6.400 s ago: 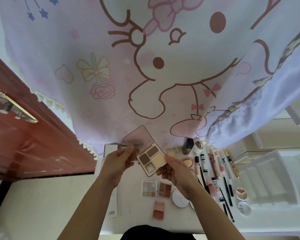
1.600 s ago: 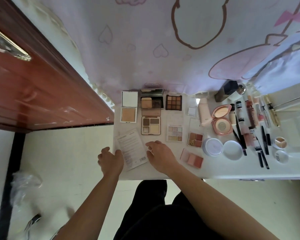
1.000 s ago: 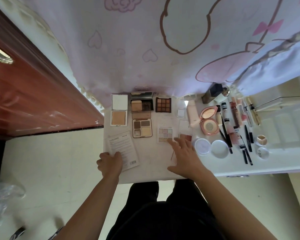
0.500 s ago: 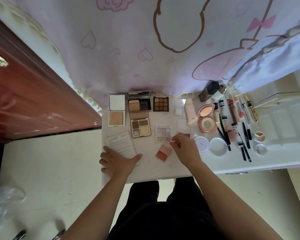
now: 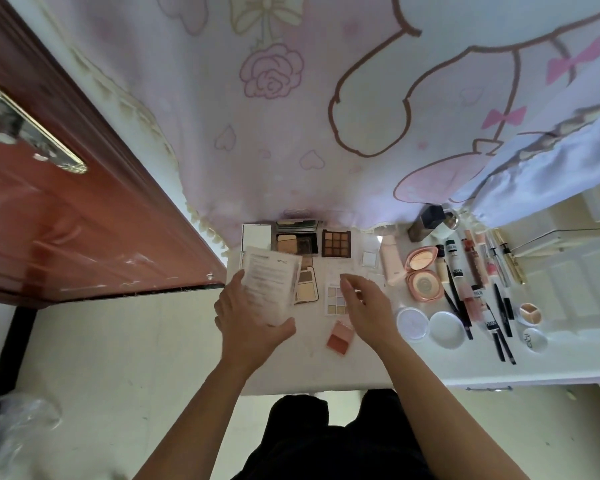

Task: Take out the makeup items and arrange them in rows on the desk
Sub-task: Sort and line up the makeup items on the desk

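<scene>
Nearest: blush compact on desk, two pink pans showing, just in front of pastel palette. Left hand is left of the pastel palette, thumb and fingers clamped on printed leaflet. Right hand is over the pastel palette's right edge, fingers loosely apart, holding nothing. Behind the pastel palette: brown palette, open, nine pans. To its right: round pink compact, open, powder inside.

Leaflet, print unreadable, is covering half of compact nr desk back-left corner; right hand is part-masking pastel palette.
</scene>
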